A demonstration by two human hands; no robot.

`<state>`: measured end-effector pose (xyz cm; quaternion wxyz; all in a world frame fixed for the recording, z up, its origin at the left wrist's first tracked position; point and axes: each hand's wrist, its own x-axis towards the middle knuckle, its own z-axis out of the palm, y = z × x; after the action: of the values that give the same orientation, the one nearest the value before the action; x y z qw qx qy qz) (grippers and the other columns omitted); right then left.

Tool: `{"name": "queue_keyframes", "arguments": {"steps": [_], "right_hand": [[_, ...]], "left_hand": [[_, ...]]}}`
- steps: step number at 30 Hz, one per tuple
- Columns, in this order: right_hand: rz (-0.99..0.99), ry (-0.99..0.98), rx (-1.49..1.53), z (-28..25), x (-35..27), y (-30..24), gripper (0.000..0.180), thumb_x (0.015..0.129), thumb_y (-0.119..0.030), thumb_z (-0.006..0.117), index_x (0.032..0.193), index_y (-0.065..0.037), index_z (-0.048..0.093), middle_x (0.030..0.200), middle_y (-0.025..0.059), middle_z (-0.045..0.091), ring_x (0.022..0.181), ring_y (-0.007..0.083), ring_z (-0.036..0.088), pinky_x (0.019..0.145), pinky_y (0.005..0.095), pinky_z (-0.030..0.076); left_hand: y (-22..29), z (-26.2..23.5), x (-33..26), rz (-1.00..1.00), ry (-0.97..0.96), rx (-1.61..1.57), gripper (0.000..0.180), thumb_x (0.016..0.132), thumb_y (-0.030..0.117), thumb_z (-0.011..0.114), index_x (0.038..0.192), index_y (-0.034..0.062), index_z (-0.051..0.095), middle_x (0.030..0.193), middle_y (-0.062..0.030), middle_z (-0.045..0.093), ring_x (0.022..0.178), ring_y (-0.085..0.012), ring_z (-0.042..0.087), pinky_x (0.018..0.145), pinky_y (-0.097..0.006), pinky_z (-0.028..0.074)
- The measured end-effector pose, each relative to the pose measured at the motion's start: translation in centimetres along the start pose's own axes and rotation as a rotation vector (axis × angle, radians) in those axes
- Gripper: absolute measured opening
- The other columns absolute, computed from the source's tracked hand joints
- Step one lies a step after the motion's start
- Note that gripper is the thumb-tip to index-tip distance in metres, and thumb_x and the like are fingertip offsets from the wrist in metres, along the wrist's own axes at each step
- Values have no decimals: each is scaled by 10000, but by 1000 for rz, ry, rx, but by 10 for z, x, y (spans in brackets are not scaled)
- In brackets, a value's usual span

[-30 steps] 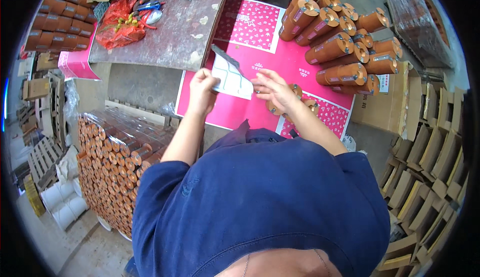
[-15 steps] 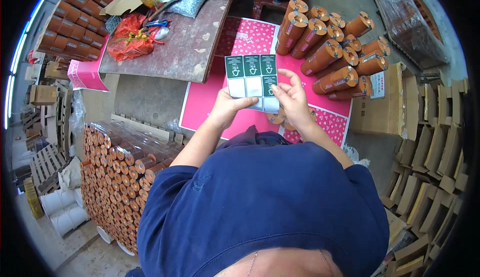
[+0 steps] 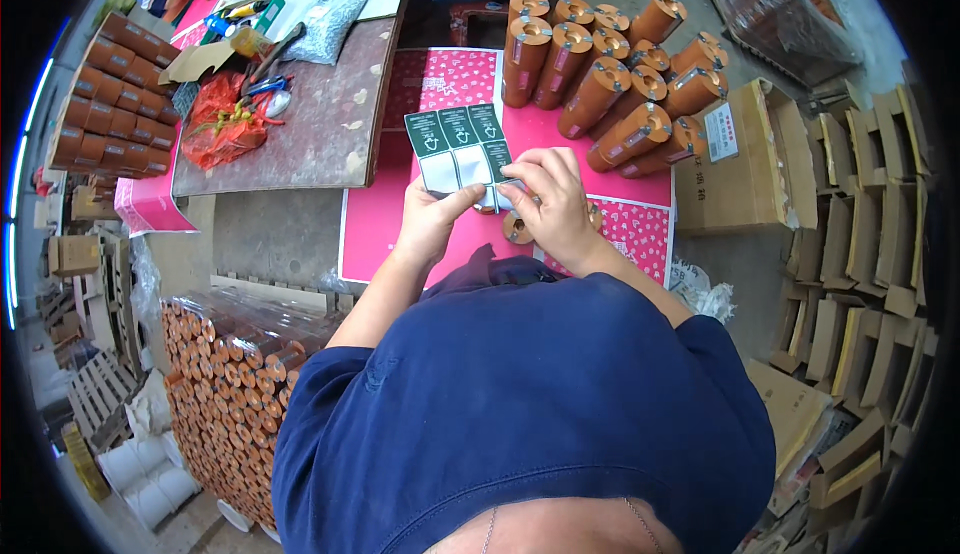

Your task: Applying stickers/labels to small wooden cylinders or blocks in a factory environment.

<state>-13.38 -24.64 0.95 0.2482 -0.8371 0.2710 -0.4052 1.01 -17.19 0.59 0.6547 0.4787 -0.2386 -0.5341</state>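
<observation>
- The right hand (image 3: pixel 555 204) is curling inward, its thumb and fingertips pinching the right edge of the sticker sheet (image 3: pixel 465 149) at 4 o'clock.
- The left hand (image 3: pixel 430 219) is gripping the sheet's lower-left edge at 7 o'clock, its thumb lying across the front; its other fingers are mostly hiding behind.
- The thin rectangular sheet is hanging above the pink-covered tabletop (image 3: pixel 450 254), dark green labels filling its top row and pale squares showing below.
- Both forearms are reaching up from 6 o'clock and converging on the sheet, with bare pink surface showing between them.
- At 2 o'clock, smooth orange-brown cylinders (image 3: pixel 595 94) with ring-shaped ends are standing close together; bare pink is separating them from the right hand.
- At 3 o'clock, a cardboard box (image 3: pixel 740 179) is sitting just beyond the pink edge.
- At 10 o'clock, a worn, stained table (image 3: pixel 320 139) is ending in a straight edge near the sheet, and a crinkled red plastic bag (image 3: pixel 215 129) is resting on it.
- Between 7 and 8 o'clock, film-wrapped cylinders (image 3: pixel 225 394) are forming a dense stack.
</observation>
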Motion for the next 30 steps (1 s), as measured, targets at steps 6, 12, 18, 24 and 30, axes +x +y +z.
{"name": "queue_keyframes", "arguments": {"steps": [6,12,18,24,30], "right_hand": [[-83,-33,-41,-4,1,1,144,670,-67,636,802,-36,586,792,83,594,741,246,546,669,345,428],[-233,-137,-67,-3,13,1,144,680,-42,618,817,-13,583,793,104,607,743,253,572,688,365,425],[-240,-195,-111,-6,18,-7,98,674,-41,599,764,-17,569,750,115,599,707,265,577,766,410,423],[-3,-196,15,0,23,-6,44,637,-18,579,677,-2,568,666,122,584,635,262,573,675,337,447],[408,-240,363,19,13,8,66,687,5,546,734,38,579,697,74,598,652,136,561,624,251,436]], "left_hand": [[0,4,1,85,-17,193,176,741,-18,592,914,5,574,854,-50,612,754,-107,576,670,-244,472],[13,5,-5,338,-84,466,168,749,-15,583,916,3,570,813,-38,600,751,-95,569,666,-239,477],[-7,-5,5,369,-38,554,74,709,48,613,717,19,545,611,-41,541,610,-53,504,527,-257,427],[-10,-10,5,126,11,119,163,734,11,601,896,3,581,801,-36,620,727,-85,573,654,-242,476],[-19,-32,12,85,62,84,209,714,-15,617,918,-7,574,859,-71,624,758,-115,591,699,-259,487]]}}
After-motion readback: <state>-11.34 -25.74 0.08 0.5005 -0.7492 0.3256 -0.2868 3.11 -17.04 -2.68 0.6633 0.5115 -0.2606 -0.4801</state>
